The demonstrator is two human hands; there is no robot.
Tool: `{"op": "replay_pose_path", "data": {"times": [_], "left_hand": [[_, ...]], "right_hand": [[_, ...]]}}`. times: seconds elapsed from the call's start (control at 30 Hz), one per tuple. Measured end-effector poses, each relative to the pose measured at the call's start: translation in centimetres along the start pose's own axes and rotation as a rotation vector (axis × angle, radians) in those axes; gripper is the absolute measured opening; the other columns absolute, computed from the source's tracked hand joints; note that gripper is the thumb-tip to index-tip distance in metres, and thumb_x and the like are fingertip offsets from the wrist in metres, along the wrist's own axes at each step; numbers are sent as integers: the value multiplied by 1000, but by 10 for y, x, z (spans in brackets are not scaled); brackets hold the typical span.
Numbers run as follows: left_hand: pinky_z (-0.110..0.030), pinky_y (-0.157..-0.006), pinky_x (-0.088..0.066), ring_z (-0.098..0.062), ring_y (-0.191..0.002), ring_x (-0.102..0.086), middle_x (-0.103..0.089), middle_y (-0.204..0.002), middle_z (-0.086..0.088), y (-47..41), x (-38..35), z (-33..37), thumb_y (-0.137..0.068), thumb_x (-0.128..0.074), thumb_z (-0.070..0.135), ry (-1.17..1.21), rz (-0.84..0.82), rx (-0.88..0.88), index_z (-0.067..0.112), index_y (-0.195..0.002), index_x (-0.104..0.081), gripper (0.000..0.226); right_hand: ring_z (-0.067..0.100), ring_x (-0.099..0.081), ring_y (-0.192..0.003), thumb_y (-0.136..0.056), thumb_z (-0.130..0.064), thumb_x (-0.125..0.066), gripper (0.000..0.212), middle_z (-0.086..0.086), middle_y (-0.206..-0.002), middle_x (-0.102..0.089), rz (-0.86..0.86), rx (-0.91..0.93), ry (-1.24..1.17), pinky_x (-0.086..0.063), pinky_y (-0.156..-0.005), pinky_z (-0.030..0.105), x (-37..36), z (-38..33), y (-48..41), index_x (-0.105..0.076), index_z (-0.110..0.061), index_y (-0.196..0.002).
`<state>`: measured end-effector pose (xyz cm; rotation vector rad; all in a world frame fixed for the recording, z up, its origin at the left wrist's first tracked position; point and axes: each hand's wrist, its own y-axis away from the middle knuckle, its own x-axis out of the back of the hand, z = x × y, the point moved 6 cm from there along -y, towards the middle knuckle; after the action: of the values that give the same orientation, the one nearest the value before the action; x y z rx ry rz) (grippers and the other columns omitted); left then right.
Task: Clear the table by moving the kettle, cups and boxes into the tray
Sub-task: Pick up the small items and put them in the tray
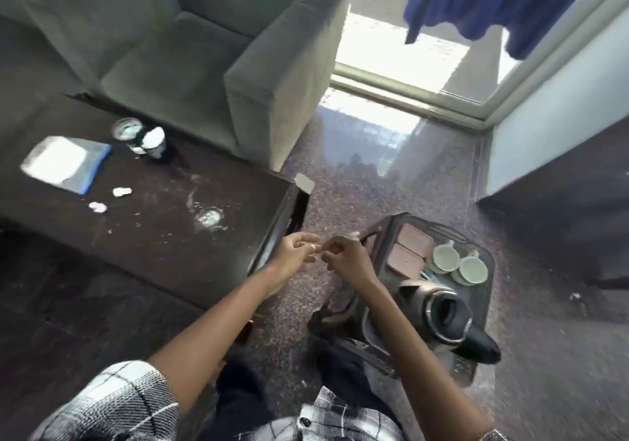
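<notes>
Your left hand [294,253] and right hand [345,260] met in mid-air, fingertips touching, the left with its fingers loosely curled and the right with its fingers bent in toward the left's. Motion blur hid whether anything small was pinched between them, so I cannot tell if either hand held something. Just to the right of your right hand, and partly behind it, the tray [480,304] sat on the speckled floor [340,185]. Nearest your right hand in the tray were the two brownish boxes [413,241], lying flat side by side. Beyond them, farther right, the two pale cups [446,257] stood upright on saucers, next to each other. Below the boxes and cups, toward you, the dark kettle [442,314] stood in the tray with its top open and its handle pointing to your right. To the left of your left hand ran the edge of the dark table [153,236], with a white tag [304,182] sticking out at its corner above your hands. Farther left on the table you had a whitish smear [208,217], two small pale scraps [122,191], a white packet [64,163] with a blue edge, and two blurred small containers [143,138] close together. Behind the table stood a grey armchair [204,49], and a blue curtain [493,5] hung at the far right.
</notes>
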<state>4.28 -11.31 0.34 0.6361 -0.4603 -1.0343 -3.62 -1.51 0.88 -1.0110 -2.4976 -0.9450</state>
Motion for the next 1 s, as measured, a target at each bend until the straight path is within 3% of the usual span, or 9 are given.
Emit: {"op": "replay_pose_path", "data": {"times": [0.07, 0.2, 0.33, 0.43, 0.57, 0.7, 0.8, 0.9, 1.0], "left_hand": [[-15, -56, -46, -8, -68, -58, -64, -88, 0, 13, 47, -17, -92, -47, 6, 25, 23, 8, 12, -107, -58, 20], [-9, -48, -43, -1, -59, -57, -64, -83, 2, 38, 137, -41, -91, -46, 3, 87, 69, -9, 13, -102, -57, 19], [-19, -56, -39, -5, -65, -56, -64, -92, -2, 61, 221, -58, -91, -47, 7, 115, 155, -22, 19, -99, -58, 18], [-18, -56, -40, -6, -66, -55, -63, -86, 3, 73, 277, -64, -92, -44, 4, 172, 222, -46, 18, -101, -57, 21], [-18, -59, -41, -5, -67, -56, -63, -86, 6, 76, 339, -75, -93, -45, 7, 227, 309, -59, 18, -103, -59, 20], [-18, -59, -42, -5, -70, -58, -60, -81, 7, 70, 393, -82, -94, -47, 11, 238, 340, -44, 17, -104, -61, 18], [-21, -64, -42, -8, -76, -59, -63, -87, 5, 55, 437, -85, -93, -51, 14, 244, 347, -20, 21, -100, -61, 14], [-22, -64, -41, -8, -75, -59, -63, -99, -2, 29, 482, -87, -93, -52, 13, 245, 358, 24, 19, -103, -61, 14], [-23, -64, -41, -9, -73, -58, -63, -103, -4, -2, 529, -88, -93, -49, 11, 212, 378, 89, 19, -99, -59, 15]], "right_hand": [[25, -61, -69, -79, -13, -66, 4, 4, -68, -60, -23, -7, -10, -47, -65, 34, -45, -19, 6, -67, -12, -83], [28, -63, -70, -75, -7, -63, 23, 0, -65, -60, -66, 8, 16, -50, -66, 39, -130, -66, 15, -59, -28, -69], [-2, -54, -44, -77, 0, -60, 14, 0, -61, -57, -117, 30, -9, -43, -46, 15, -201, -120, 17, -67, -6, -87], [-6, -47, -34, -77, 3, -60, 16, -6, -55, -52, -184, 93, 14, -37, -41, 10, -246, -157, 12, -67, -2, -91], [0, -51, -38, -77, 4, -60, 17, 2, -59, -55, -293, 137, 44, -43, -43, 16, -301, -198, 0, -67, -3, -91], [21, -55, -57, -76, 3, -59, 18, 11, -72, -63, -358, 136, 40, -44, -53, 28, -350, -232, -23, -66, -13, -76], [11, -57, -54, -76, 2, -60, 27, 2, -67, -65, -380, 98, 24, -45, -52, 21, -388, -250, -52, -63, -23, -66], [2, -51, -39, -77, 6, -57, 27, -7, -50, -58, -407, 30, -12, -42, -41, 13, -431, -264, -92, -62, -18, -65], [0, -49, -35, -77, 4, -57, 23, -3, -49, -55, -404, -45, -17, -43, -43, 15, -474, -278, -136, -62, -15, -65]]}}
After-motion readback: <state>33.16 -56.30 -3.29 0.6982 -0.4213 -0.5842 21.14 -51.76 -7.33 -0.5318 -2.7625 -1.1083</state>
